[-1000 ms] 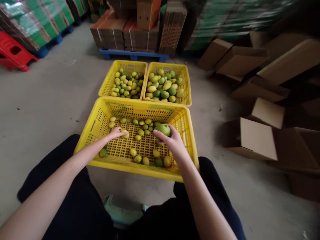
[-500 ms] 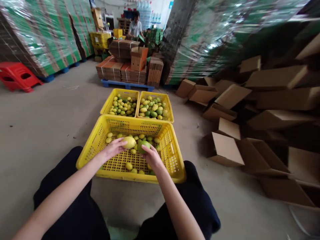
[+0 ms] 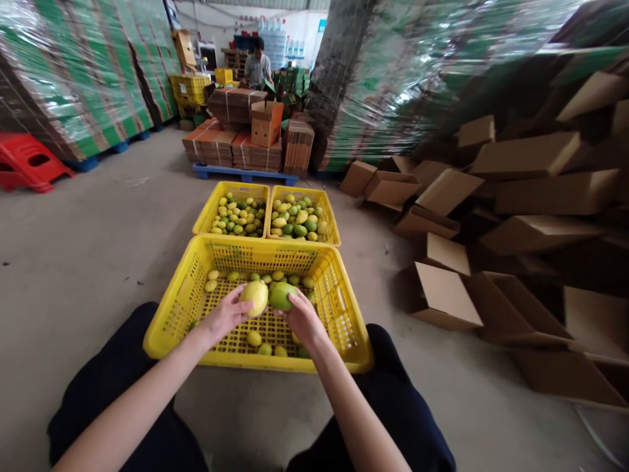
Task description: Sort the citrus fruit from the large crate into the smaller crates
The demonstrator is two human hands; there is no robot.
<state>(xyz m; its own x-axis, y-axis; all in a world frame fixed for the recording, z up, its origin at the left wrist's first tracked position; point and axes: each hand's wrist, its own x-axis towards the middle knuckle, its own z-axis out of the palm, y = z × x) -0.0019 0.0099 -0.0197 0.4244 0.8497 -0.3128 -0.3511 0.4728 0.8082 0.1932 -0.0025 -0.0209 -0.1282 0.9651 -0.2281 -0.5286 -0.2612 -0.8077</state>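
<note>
My left hand [image 3: 227, 316] is closed on a large yellow lemon [image 3: 255, 298]. Beside it, my right hand [image 3: 303, 316] grips a green lemon [image 3: 282, 296] from its right side. Both fruits are held close together above a large yellow crate [image 3: 167, 308] between my knees. Several smaller yellow and green lemons lie scattered on the crate's slotted floor, such as a lemon [image 3: 254, 338] near the front and another lemon [image 3: 210, 286] at the left. My wrists partly cover the crate's near part.
Two smaller yellow crates, the left crate [image 3: 209, 204] and the right crate [image 3: 331, 213], hold many lemons behind the large one. Cardboard boxes [image 3: 447, 292] lie heaped at the right. A blue pallet [image 3: 246, 176] carries flattened cartons; a person [image 3: 258, 65] is behind it. A red stool [image 3: 32, 164] stands left.
Both hands have lifted the lemons slightly nearer to me, and the fruits look turned in the fingers. The whole view has tipped a little upward and shifted.
</note>
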